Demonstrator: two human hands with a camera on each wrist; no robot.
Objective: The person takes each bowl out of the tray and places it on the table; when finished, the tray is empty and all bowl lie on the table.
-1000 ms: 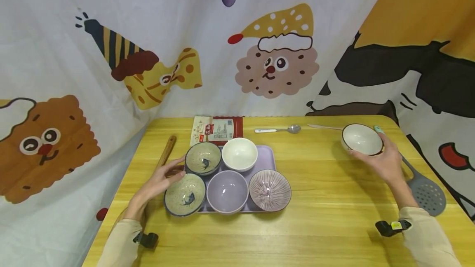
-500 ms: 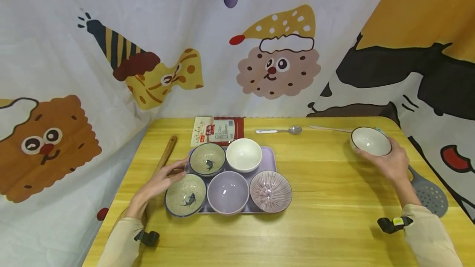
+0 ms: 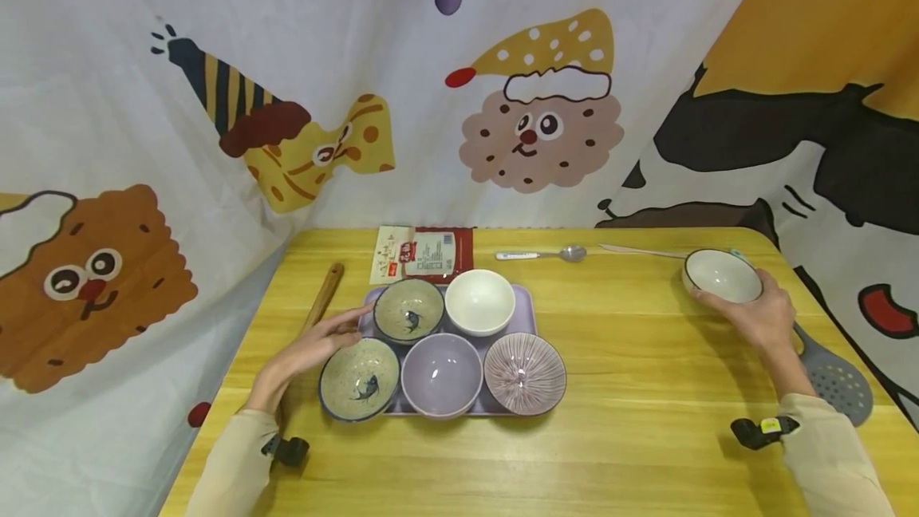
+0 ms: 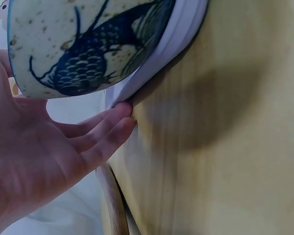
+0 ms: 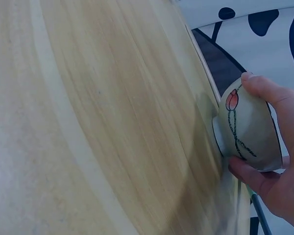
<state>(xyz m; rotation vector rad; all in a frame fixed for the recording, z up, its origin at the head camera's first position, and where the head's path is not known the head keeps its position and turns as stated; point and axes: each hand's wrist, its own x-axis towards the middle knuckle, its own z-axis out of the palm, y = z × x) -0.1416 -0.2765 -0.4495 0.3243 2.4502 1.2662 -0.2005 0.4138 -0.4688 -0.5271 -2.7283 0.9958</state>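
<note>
My left hand (image 3: 312, 348) reaches over the left edge of the lilac tray (image 3: 525, 305), its extended fingertips at the side of the back speckled bowl (image 3: 402, 305) with a blue fish. In the left wrist view, other fingertips lie at the tray's rim. Just in front is a matching speckled bowl (image 3: 352, 381). Beside these on the tray are a white bowl (image 3: 479, 301), a purple bowl (image 3: 442, 373) and a striped bowl (image 3: 525, 373). At the table's right, my right hand (image 3: 763, 317) grips a dark-rimmed white bowl (image 3: 721, 276); a red tulip (image 5: 232, 100) decorates its outside.
Behind the tray lie a food packet (image 3: 424, 254) and a spoon (image 3: 542, 254). A thin knife-like utensil (image 3: 639, 250) leads towards the held bowl. A grey slotted turner (image 3: 840, 381) lies by my right forearm, and a wooden handle (image 3: 326, 294) beyond my left hand.
The back speckled bowl and the white bowl beside it have slid right along the tray, with my left fingers following. My right hand has carried the tulip bowl right and slightly nearer.
</note>
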